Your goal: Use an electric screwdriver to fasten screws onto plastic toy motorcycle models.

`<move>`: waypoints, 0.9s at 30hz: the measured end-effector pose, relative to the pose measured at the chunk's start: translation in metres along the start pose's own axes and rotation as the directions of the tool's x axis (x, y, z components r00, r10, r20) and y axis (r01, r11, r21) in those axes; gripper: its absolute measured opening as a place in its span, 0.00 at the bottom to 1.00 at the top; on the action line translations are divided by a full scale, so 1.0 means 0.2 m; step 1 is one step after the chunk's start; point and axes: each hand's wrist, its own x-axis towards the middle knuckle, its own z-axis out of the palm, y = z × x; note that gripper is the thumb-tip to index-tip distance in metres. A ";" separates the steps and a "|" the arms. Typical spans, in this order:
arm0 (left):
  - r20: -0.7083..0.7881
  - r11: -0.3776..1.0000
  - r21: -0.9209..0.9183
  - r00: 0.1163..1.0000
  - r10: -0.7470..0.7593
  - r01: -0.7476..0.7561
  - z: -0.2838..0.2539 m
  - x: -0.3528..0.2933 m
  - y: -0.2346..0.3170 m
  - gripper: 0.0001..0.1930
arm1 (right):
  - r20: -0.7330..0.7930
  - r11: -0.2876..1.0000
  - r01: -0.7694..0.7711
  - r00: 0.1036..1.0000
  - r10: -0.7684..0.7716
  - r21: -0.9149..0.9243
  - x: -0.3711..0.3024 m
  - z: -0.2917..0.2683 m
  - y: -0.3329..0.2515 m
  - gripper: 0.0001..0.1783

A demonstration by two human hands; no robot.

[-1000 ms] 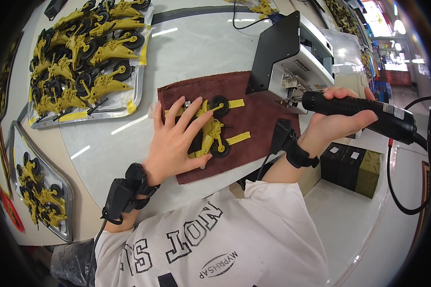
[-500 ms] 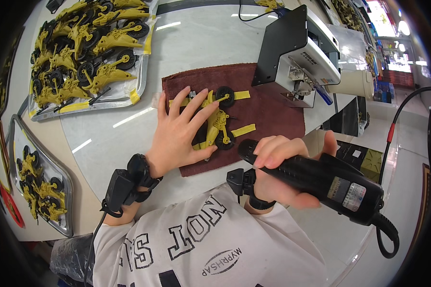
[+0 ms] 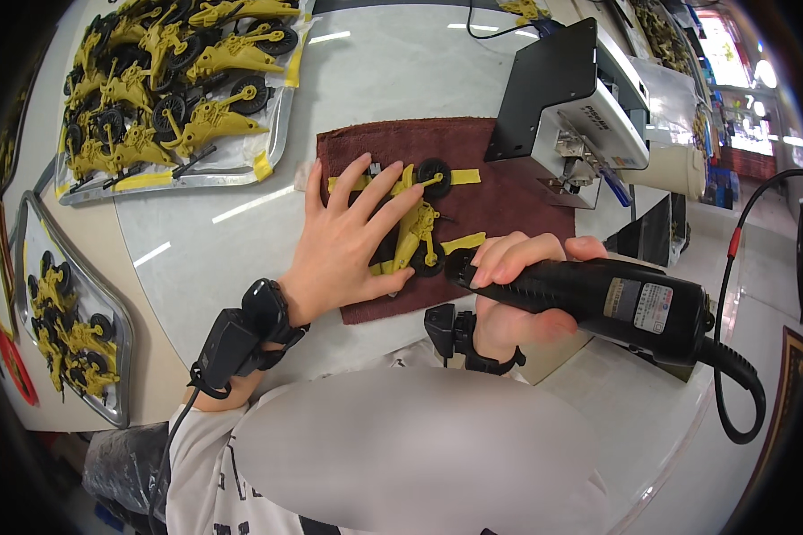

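A yellow toy motorcycle (image 3: 415, 227) with black wheels (image 3: 433, 176) lies on a brown cloth (image 3: 531, 201). My left hand (image 3: 341, 236) spreads flat over its left part, fingertips and thumb resting on it; what is under the palm is hidden. Strips of yellow tape (image 3: 466, 176) stick out at the toy's right side. In my right hand (image 3: 513, 328) is a black corded electric screwdriver (image 3: 567, 299), its fingers wrapped round the body. The tool's front end is close to the lower wheel, and its tip cannot be made out.
A large tray (image 3: 284, 134) at the back left is full of yellow toy motorcycles; a smaller tray (image 3: 123, 357) below holds several. A black-and-white machine (image 3: 553, 102) stands at the back right. The screwdriver's cable (image 3: 748, 392) loops at the right.
The screwdriver has turned more level, and my raised right finger has come down closer to it. My left hand stays spread over the toy motorcycle. The whole view has shifted slightly.
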 end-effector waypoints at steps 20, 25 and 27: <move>-0.259 0.998 0.010 0.964 -0.061 0.066 -0.46 -0.25 0.18 0.35 | -0.393 0.987 0.055 0.920 0.008 0.150 0.21 -0.26 -0.30 0.43; -0.755 0.471 0.237 0.466 -0.461 0.850 -0.84 -1.03 -0.29 0.37 | -0.374 0.983 0.011 0.925 0.059 0.182 0.14 -0.39 -0.25 0.40; -0.664 0.190 0.253 0.313 -0.679 0.949 -0.83 -1.22 -0.43 0.43 | -0.396 0.977 -0.050 0.909 0.130 0.205 0.14 -0.33 -0.27 0.37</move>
